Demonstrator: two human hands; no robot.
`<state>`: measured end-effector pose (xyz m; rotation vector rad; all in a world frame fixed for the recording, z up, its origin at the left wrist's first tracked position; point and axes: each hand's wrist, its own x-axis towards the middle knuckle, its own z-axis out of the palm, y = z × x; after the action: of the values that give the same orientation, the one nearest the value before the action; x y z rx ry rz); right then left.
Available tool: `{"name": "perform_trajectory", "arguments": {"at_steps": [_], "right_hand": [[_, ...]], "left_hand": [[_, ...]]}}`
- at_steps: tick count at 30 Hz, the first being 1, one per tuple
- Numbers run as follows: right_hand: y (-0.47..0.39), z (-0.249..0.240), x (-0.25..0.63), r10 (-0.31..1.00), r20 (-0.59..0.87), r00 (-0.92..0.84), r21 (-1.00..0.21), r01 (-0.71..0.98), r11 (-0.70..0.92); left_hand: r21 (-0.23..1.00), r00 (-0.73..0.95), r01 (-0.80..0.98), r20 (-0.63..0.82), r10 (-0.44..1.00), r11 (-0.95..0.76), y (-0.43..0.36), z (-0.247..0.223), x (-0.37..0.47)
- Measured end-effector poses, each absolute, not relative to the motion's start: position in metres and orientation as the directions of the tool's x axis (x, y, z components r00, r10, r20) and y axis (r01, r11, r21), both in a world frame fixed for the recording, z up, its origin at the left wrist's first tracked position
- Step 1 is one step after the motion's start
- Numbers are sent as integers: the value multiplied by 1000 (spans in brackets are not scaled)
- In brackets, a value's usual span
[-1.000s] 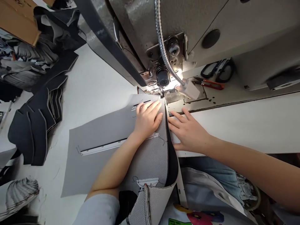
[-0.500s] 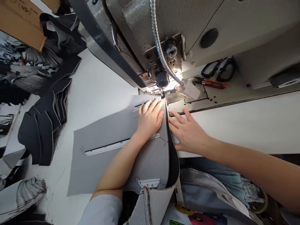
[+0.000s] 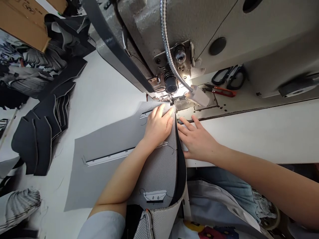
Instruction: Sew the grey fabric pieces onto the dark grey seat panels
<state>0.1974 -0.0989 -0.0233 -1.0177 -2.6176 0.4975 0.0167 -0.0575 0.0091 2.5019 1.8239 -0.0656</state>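
Observation:
A grey padded fabric panel (image 3: 159, 172) lies under the sewing machine's presser foot (image 3: 171, 100), its top edge at the needle area. White slotted strips with loose threads sit on the panel, and a black layer (image 3: 181, 166) shows along its right edge. My left hand (image 3: 159, 124) rests on top of the panel just below the foot, palm down, fingers slightly bent and pressing the cloth. To the right, my right hand (image 3: 196, 141) lies with spread fingers, its fingertips against the panel's edge. The stitching point itself is too small to make out.
The sewing machine head (image 3: 139, 30) spans the top, with a lit flexible lamp (image 3: 198, 95). Black-handled scissors (image 3: 235, 77) and red thread snips (image 3: 221, 91) lie on the machine bed. Dark cut pieces (image 3: 42, 142) are stacked at left, near a cardboard box (image 3: 25, 23).
My left fingers have drawn in and bent more, staying near the foot. My right hand keeps its place beside the edge. The whole view has shifted slightly.

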Motion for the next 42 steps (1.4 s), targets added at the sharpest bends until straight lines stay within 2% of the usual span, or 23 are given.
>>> {"name": "perform_trajectory", "arguments": {"at_steps": [2, 5, 8, 11, 13, 16, 21, 23, 26, 29, 32, 36, 40, 42], "right_hand": [[-99, -23, 200, 693, 194, -695, -395, 591, 703], [-98, -22, 207, 682, 338, -649, -340, 591, 731], [-101, -20, 211, 540, 493, -682, -228, 498, 837], [-107, -20, 206, 397, 537, -744, -115, 401, 909], [-113, -20, 201, 403, 534, -743, -109, 413, 904], [-120, -20, 194, 429, 499, -753, -145, 415, 898], [-129, -24, 188, 478, 480, -736, -177, 452, 874], [-132, -28, 186, 486, 467, -738, -164, 469, 868], [-135, -32, 184, 502, 441, -744, -151, 490, 858], [-136, -34, 183, 500, 445, -743, -134, 497, 857], [-137, -34, 183, 496, 457, -738, -132, 495, 859], [-137, -35, 183, 499, 448, -741, -146, 490, 859], [-137, -35, 184, 498, 437, -749, -161, 480, 862], [-136, -35, 185, 495, 441, -748, -167, 474, 865]], "left_hand": [[-49, 279, 957, -110, 954, -285, -58, 18, 22], [-92, 198, 967, -326, 924, -239, -59, 36, 32], [-66, 161, 971, -523, 837, -229, -56, 52, 37], [-14, 207, 964, -589, 781, -266, -50, 59, 34], [12, 223, 962, -606, 764, -272, -46, 59, 31], [22, 158, 984, -583, 797, -179, -42, 53, 26], [242, 123, 970, -447, 886, -13, -46, 41, 19], [245, 124, 969, -428, 895, -18, -50, 41, 18], [187, 172, 978, -503, 847, -88, -54, 47, 18], [274, 254, 956, -571, 781, -110, -54, 52, 17], [409, 267, 913, -595, 759, 0, -49, 54, 17], [524, 223, 825, -645, 731, 212, -44, 53, 15], [612, 244, 728, -653, 717, 309, -46, 50, 14], [621, 228, 724, -625, 747, 299, -50, 48, 16]]}}
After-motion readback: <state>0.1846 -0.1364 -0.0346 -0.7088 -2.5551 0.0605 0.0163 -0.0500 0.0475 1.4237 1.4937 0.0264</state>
